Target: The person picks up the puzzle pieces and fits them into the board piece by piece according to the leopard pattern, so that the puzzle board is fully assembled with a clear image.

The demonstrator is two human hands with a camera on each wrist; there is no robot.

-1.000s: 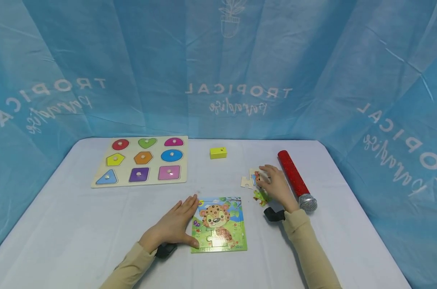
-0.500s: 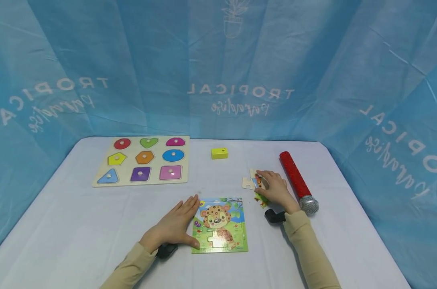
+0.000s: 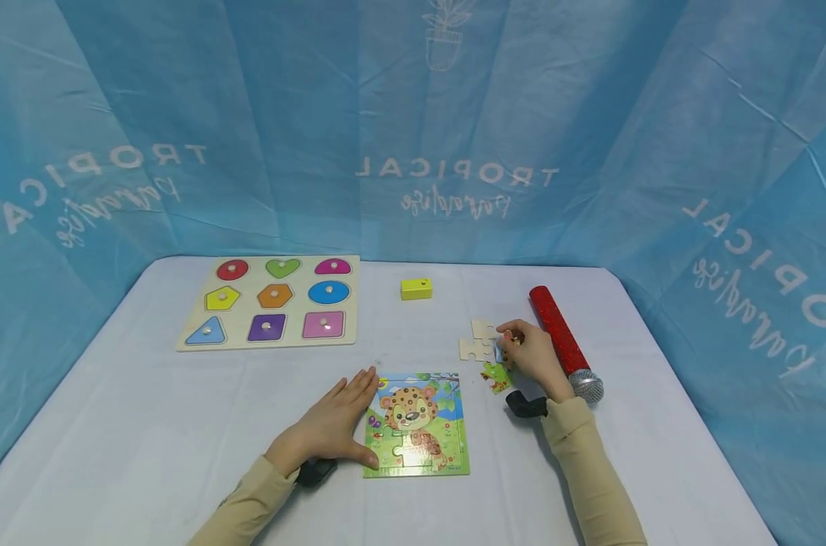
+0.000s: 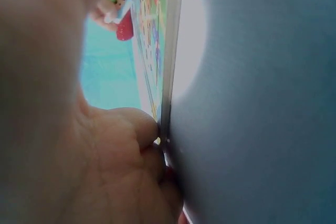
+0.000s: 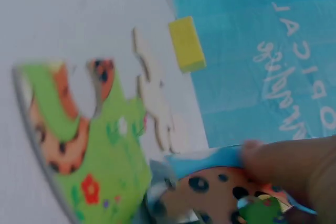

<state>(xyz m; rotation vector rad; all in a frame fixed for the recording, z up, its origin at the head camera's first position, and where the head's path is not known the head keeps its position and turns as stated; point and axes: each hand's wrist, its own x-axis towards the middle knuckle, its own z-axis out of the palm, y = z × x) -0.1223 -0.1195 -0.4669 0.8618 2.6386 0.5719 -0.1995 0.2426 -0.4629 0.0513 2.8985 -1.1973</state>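
Right hand (image 3: 532,356) pinches a spotted puzzle piece (image 5: 202,190)

Thumb and fingers hold the piece, which has a blue edge and a brown, dark-spotted print, right of and beyond the leopard puzzle board (image 3: 416,472). Just beside it on the white table (image 3: 146,440) lies a green puzzle piece (image 5: 113,145) with a red flower, and to its left are pale puzzle pieces (image 3: 476,350), close together with their plain faces up. The left hand (image 3: 334,421) lies spread at the board's left side, its thumb on the lower-left corner and its other fingers reaching to the upper-left one. A red microphone (image 3: 559,334) with a silver head lies slanted, near the right hand on its outer side. Farther back sit a yellow block (image 3: 416,289) and, to the left, a shape board (image 3: 249,296) with nine knobbed shapes, before a blue curtain (image 3: 317,152)
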